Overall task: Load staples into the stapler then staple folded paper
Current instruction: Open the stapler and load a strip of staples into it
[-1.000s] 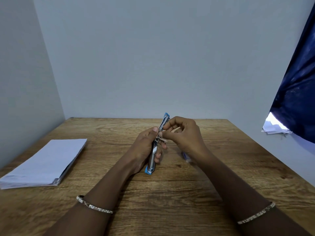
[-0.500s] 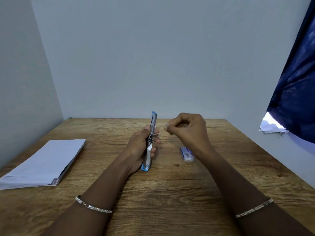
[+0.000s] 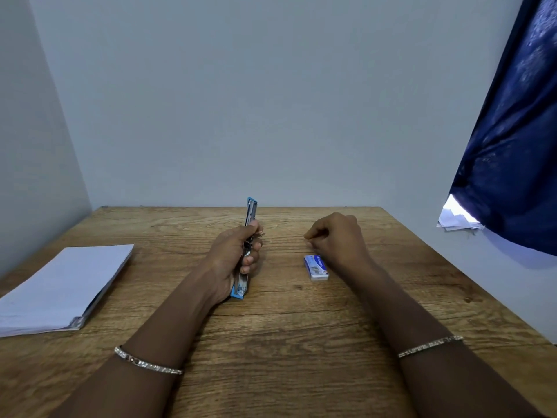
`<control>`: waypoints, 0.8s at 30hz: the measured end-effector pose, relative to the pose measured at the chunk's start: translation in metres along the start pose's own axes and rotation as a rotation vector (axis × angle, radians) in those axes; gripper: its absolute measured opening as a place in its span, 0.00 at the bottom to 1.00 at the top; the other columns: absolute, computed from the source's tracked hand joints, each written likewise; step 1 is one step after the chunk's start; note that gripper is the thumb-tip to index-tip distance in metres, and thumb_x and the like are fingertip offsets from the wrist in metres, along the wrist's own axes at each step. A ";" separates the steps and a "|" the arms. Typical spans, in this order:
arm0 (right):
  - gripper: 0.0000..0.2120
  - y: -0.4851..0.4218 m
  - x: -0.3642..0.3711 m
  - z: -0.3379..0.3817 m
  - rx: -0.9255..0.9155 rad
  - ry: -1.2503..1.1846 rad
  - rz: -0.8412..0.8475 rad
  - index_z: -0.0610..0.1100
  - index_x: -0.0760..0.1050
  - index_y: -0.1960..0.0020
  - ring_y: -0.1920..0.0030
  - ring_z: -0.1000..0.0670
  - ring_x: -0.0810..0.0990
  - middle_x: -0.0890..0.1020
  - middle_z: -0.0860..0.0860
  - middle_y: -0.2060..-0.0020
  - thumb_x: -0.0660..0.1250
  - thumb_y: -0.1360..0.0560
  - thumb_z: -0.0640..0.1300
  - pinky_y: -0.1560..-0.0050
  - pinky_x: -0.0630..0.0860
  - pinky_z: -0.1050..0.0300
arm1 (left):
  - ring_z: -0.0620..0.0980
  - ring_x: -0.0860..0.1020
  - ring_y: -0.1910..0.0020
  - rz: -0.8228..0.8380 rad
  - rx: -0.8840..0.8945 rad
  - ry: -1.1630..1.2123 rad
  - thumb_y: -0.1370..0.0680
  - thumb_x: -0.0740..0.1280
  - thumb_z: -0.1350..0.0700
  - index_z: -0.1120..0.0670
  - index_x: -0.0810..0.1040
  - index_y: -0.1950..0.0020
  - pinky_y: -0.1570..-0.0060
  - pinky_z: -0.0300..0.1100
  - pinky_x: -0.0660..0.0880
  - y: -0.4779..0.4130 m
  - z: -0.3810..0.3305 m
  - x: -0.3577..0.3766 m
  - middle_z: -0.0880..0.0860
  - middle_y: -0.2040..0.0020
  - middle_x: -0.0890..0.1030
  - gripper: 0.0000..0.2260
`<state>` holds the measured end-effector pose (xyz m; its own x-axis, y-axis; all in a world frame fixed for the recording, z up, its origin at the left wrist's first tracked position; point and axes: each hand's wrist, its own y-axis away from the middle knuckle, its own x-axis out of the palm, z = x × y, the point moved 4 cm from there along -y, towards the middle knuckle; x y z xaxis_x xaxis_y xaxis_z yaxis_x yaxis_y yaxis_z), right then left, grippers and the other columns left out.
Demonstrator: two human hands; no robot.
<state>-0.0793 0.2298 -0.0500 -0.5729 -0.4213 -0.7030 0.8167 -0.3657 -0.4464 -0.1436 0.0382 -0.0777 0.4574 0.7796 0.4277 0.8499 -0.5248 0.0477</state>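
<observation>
My left hand (image 3: 233,256) grips a slim blue and metal stapler (image 3: 250,211), held edge-up with one end pointing at the far wall and the other near the table. My right hand (image 3: 336,239) hovers to the right, fingers curled shut with thumb and forefinger pinched; whether anything is between them I cannot tell. A small white and blue staple box (image 3: 315,267) lies on the wooden table (image 3: 280,333) just below that hand. A stack of folded white paper (image 3: 58,289) lies at the left side of the table.
Grey walls close the table at the back and left. A dark blue curtain (image 3: 512,140) hangs at the upper right, with some white papers (image 3: 456,220) under its lower edge. The table's right edge runs diagonally at the right.
My right hand has pulled away from the stapler, moving right and down to just above the staple box. My left hand has swung the stapler slightly left and more upright.
</observation>
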 end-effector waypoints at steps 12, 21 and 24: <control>0.07 -0.005 0.003 -0.001 -0.006 0.132 0.167 0.43 0.87 0.48 0.46 0.49 0.85 0.89 0.47 0.51 0.73 0.25 0.38 0.48 0.75 0.61 | 0.42 0.65 0.83 0.002 -0.012 0.007 0.16 0.61 0.56 0.57 0.74 0.53 0.85 0.32 0.61 0.001 -0.001 0.000 0.51 0.72 0.74 0.08; 0.20 0.005 -0.031 0.007 -0.062 0.056 0.464 0.52 0.86 0.46 0.57 0.63 0.79 0.83 0.62 0.60 0.83 0.36 0.55 0.58 0.72 0.64 | 0.43 0.65 0.82 -0.002 -0.014 -0.005 0.18 0.63 0.58 0.55 0.72 0.55 0.85 0.33 0.61 0.000 -0.001 -0.001 0.50 0.73 0.75 0.05; 0.28 0.009 -0.022 0.002 -0.041 0.219 0.598 0.53 0.83 0.40 0.56 0.63 0.76 0.78 0.62 0.60 0.84 0.39 0.55 0.56 0.71 0.62 | 0.43 0.66 0.82 -0.010 -0.005 -0.019 0.19 0.63 0.60 0.55 0.71 0.56 0.85 0.33 0.61 -0.001 -0.002 0.000 0.50 0.73 0.76 0.06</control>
<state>-0.0597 0.2341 -0.0372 0.0069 -0.3618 -0.9322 0.9955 -0.0858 0.0407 -0.1447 0.0381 -0.0763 0.4541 0.7910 0.4101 0.8530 -0.5189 0.0564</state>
